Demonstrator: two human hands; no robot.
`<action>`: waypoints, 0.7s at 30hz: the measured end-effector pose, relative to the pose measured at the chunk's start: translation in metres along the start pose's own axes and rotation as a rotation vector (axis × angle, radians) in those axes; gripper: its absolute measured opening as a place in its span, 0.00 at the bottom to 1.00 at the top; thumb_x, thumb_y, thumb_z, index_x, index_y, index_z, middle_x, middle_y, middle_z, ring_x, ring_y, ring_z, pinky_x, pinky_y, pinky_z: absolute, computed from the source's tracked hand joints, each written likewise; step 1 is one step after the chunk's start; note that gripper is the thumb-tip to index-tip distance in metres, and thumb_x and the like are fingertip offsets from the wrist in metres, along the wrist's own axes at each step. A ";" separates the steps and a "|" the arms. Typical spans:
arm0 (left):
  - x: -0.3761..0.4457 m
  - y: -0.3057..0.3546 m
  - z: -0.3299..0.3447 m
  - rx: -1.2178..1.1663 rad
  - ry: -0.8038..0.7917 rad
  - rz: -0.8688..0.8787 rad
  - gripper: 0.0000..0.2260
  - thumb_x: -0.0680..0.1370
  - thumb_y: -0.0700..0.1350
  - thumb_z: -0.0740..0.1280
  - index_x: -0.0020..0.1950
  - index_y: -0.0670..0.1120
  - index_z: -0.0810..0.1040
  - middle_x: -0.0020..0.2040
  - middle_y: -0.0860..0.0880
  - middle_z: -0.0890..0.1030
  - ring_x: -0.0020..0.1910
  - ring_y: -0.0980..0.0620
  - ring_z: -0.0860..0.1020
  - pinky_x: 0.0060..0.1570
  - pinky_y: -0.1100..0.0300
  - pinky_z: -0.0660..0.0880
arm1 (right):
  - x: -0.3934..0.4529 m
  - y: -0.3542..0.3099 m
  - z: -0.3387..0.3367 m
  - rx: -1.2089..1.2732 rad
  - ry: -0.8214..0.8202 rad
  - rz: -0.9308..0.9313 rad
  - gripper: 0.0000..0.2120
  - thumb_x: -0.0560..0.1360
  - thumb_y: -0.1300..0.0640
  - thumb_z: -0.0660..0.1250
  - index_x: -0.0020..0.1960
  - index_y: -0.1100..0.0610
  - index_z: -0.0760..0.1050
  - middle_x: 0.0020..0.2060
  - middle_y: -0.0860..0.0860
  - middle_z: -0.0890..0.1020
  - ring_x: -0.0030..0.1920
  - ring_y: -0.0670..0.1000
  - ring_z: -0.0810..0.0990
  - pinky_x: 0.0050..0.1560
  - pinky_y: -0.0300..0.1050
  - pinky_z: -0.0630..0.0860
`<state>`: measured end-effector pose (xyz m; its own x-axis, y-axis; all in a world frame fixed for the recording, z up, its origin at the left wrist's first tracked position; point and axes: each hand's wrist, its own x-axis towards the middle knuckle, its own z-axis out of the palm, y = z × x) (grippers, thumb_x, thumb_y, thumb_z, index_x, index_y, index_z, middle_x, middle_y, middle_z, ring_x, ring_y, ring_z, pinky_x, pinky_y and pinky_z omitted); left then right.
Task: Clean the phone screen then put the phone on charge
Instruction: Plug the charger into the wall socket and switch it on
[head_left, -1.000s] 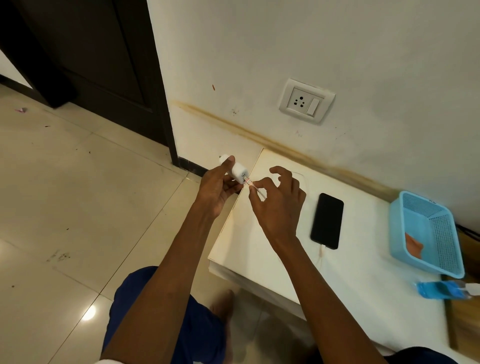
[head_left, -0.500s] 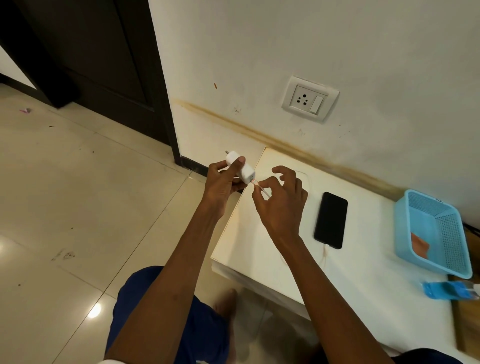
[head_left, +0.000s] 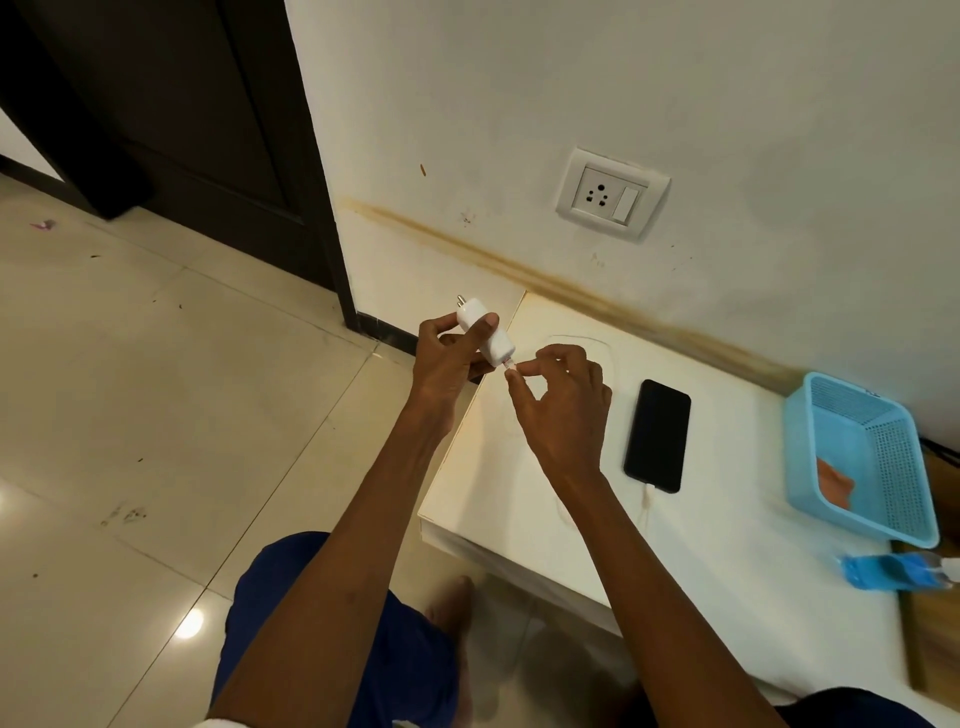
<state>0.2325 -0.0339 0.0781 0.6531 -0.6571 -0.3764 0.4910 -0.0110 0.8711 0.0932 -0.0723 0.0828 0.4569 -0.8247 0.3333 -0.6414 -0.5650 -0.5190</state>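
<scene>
A black phone (head_left: 657, 435) lies face up on the low white table (head_left: 727, 519), with a thin white cable (head_left: 645, 501) plugged into its near end. My left hand (head_left: 448, 358) grips a white charger adapter (head_left: 484, 330), prongs pointing up and away. My right hand (head_left: 558, 397) pinches the cable's USB plug (head_left: 510, 367) right at the adapter's port. Whether the plug is fully seated cannot be told. A white wall socket (head_left: 612, 194) with a switch sits on the wall above the table.
A light blue plastic basket (head_left: 862, 457) holding an orange cloth (head_left: 832, 483) stands at the table's right. A blue spray bottle (head_left: 891, 571) lies in front of it. A dark door (head_left: 208, 130) is to the left, tiled floor below.
My left hand has raised the adapter slightly, and my right hand has brought the cable plug up against its port. The phone has not moved.
</scene>
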 end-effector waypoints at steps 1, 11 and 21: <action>0.000 -0.001 0.001 0.036 0.013 0.013 0.28 0.70 0.50 0.78 0.64 0.47 0.70 0.57 0.44 0.79 0.51 0.44 0.84 0.49 0.51 0.83 | 0.000 0.002 -0.001 0.038 -0.054 0.037 0.07 0.77 0.44 0.69 0.50 0.47 0.81 0.55 0.44 0.77 0.56 0.50 0.76 0.50 0.47 0.73; -0.009 -0.006 0.010 0.220 -0.061 0.045 0.26 0.71 0.59 0.75 0.64 0.46 0.76 0.52 0.46 0.84 0.46 0.48 0.85 0.38 0.63 0.81 | 0.018 0.016 -0.014 0.428 -0.457 0.173 0.15 0.78 0.47 0.68 0.63 0.39 0.75 0.50 0.30 0.79 0.47 0.32 0.79 0.46 0.32 0.73; -0.018 0.003 0.031 0.233 -0.227 0.081 0.29 0.76 0.72 0.51 0.61 0.58 0.82 0.51 0.53 0.86 0.49 0.51 0.85 0.57 0.53 0.76 | 0.037 0.029 -0.024 0.640 -0.259 0.438 0.11 0.75 0.53 0.70 0.57 0.46 0.79 0.52 0.42 0.84 0.53 0.46 0.83 0.58 0.52 0.80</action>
<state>0.2037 -0.0454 0.0972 0.5270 -0.8135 -0.2461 0.2803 -0.1070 0.9539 0.0771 -0.1191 0.0987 0.4250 -0.8916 -0.1562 -0.3543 -0.0050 -0.9351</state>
